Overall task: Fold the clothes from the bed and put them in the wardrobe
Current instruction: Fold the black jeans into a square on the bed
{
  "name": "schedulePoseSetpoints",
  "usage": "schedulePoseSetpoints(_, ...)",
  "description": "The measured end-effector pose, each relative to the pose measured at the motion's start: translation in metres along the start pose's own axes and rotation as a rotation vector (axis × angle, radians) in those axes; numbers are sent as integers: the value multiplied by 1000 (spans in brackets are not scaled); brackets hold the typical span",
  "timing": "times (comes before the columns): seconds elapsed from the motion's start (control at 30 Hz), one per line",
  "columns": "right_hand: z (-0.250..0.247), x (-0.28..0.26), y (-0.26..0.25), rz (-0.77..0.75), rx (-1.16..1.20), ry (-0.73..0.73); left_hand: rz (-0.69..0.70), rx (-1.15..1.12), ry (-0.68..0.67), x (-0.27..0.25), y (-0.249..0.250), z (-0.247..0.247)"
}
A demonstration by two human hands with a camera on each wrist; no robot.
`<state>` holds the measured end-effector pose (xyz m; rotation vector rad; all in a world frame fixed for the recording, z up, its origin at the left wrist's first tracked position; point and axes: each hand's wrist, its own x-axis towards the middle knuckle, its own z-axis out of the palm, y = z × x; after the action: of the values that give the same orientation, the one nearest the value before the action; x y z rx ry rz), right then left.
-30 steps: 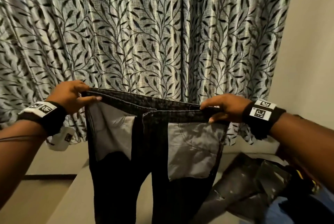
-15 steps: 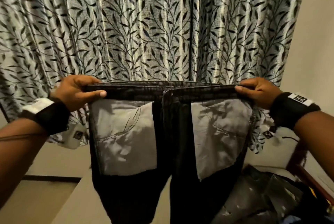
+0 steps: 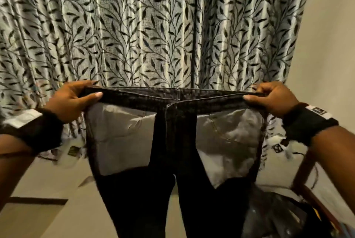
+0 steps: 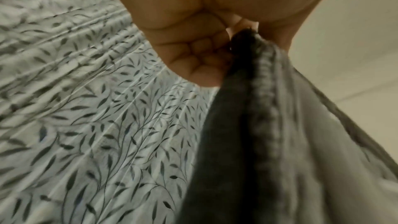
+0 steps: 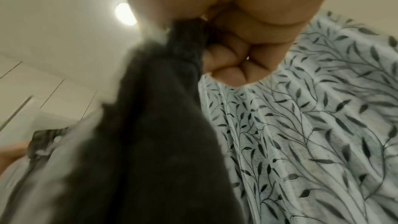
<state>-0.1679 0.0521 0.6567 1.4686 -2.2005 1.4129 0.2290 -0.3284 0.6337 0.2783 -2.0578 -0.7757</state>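
**Hands stretch jeans wide**

Left hand (image 3: 72,101) and right hand (image 3: 272,98) each pinch one end of the waistband, thumbs on the near side, fingers curled behind. Dark jeans (image 3: 172,189) hang inside out in the air before the curtain (image 3: 172,26), waistband pulled taut and level, two pale pocket linings showing, legs dropping straight down.

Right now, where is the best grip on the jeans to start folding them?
Keep the waistband corners, gripped from the outer sides as the left hand and right hand do. The jeans hang inside out, band stretched flat, legs straight down, so bringing the corners together probably halves them lengthwise.
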Motion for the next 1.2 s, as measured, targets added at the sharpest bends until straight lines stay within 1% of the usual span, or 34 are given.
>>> schedulePoseSetpoints(0.03, -8, -9, -4, -27, 18, -37, 15, -26, -4, -5, 4, -7)
schedulePoseSetpoints(0.1, -23, -20, -9, -95, 179, -104, 37, -179, 17, -10, 10, -17)
schedulePoseSetpoints(0.13, -25, -19, -6, -98, 226, -96, 27, -231, 37, -5, 14, -19)
schedulePoseSetpoints(0.17, -24, -13, -3, -58, 205, -42, 28, -201, 78, 3, 12, -14)
schedulePoseSetpoints(0.2, -19, 1, 0, 5, 151, 33, 16, -94, 138, 19, 14, -4)
schedulePoseSetpoints(0.23, -9, 23, 2, 94, 106, 116, -50, 44, 189, 41, 18, 8)
schedulePoseSetpoints(0.27, 6, 43, 2, 201, 20, 194, -154, 196, 255, 57, 16, 25)
schedulePoseSetpoints(0.3, 27, 55, -3, 340, -68, 242, -287, 306, 297, 69, 16, 39)
schedulePoseSetpoints(0.33, 48, 67, -14, 424, -82, 274, -388, 341, 305, 86, 16, 55)
schedulePoseSetpoints(0.37, 70, 73, -31, 426, -44, 297, -438, 323, 277, 97, 21, 72)
schedulePoseSetpoints(0.4, 92, 73, -51, 396, 3, 312, -430, 320, 214, 103, 31, 90)
schedulePoseSetpoints(0.47, 135, 69, -86, 286, 48, 296, -335, 257, 58, 106, 50, 137)
schedulePoseSetpoints(0.5, 152, 66, -100, 225, 69, 276, -287, 191, 7, 104, 64, 159)
schedulePoseSetpoints(0.53, 165, 63, -112, 170, 86, 272, -257, 158, -6, 100, 77, 174)
schedulePoseSetpoints(0.6, 174, 63, -124, 117, 76, 290, -214, 124, 3, 96, 86, 185)
schedulePoseSetpoints(0.63, 175, 63, -128, 100, 63, 268, -185, 89, -21, 96, 86, 184)
schedulePoseSetpoints(0.7, 171, 57, -133, 70, 119, 203, -119, 13, -112, 90, 93, 174)
schedulePoseSetpoints(0.73, 170, 55, -136, 53, 152, 154, -107, -80, -156, 85, 99, 168)
schedulePoseSetpoints(0.8, 165, 49, -143, -23, 157, 88, -106, -362, -236, 76, 108, 154)
schedulePoseSetpoints(0.83, 161, 48, -145, -87, 124, 84, -59, -444, -260, 72, 108, 147)
schedulePoseSetpoints(0.87, 156, 47, -146, -150, 98, 100, 6, -461, -289, 69, 102, 139)
schedulePoseSetpoints(0.9, 150, 46, -147, -197, 95, 113, 107, -389, -298, 66, 97, 131)
schedulePoseSetpoints(0.93, 144, 47, -149, -237, 115, 110, 211, -239, -259, 63, 96, 122)
schedulePoseSetpoints(0.97, 138, 48, -149, -266, 150, 107, 330, -48, -161, 64, 90, 116)
schedulePoseSetpoints(1.0, 133, 48, -150, -276, 208, 103, 397, 128, 11, 63, 84, 110)
schedulePoseSetpoints(1.03, 128, 50, -150, -273, 285, 113, 412, 215, 199, 64, 75, 105)
schedulePoseSetpoints(1.07, 122, 52, -150, -275, 367, 133, 336, 237, 345, 63, 71, 102)
schedulePoseSetpoints(1.1, 116, 54, -148, -275, 428, 156, 193, 200, 406, 62, 66, 98)
schedulePoseSetpoints(1.13, 108, 55, -145, -274, 445, 172, 10, 54, 327, 59, 61, 96)
schedulePoseSetpoints(1.17, 103, 55, -142, -276, 424, 174, -150, -190, 157, 55, 60, 97)
schedulePoseSetpoints(1.2, 98, 56, -137, -269, 379, 162, -307, -419, -56, 52, 57, 100)
